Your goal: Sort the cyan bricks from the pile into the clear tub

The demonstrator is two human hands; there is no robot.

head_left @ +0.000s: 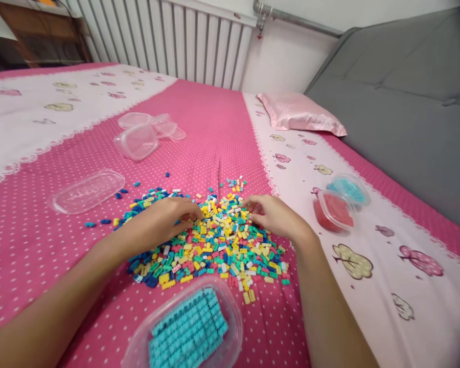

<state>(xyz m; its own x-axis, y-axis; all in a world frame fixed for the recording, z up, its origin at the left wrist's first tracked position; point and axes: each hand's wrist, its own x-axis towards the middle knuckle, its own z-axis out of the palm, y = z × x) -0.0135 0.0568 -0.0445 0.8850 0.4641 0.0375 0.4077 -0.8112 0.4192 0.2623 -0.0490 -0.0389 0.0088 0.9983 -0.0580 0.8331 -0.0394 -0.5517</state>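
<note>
A wide heap of small toy building bricks [214,240] in yellow, green, blue, white and coral lies loose on the bed. At its left side my left hand [172,212] rests low over the bricks, fingers curled in with the thumb below them; what is between the fingertips is hidden. My right hand [270,214] reaches in from the opposite side, its fingers bent and the thumb apart from them, the tips at the edge of the heap. Nearest to me, a clear plastic container [235,317] holds turquoise bricks [187,329] packed in neat rows.
Clear empty tubs [138,140] sit beyond the heap, and a clear lid [90,191] lies to the left. On the right are a container of red pieces [331,209] and one of light blue pieces [347,189]. Farther back lie a pink pillow [302,113] and a grey headboard [398,92].
</note>
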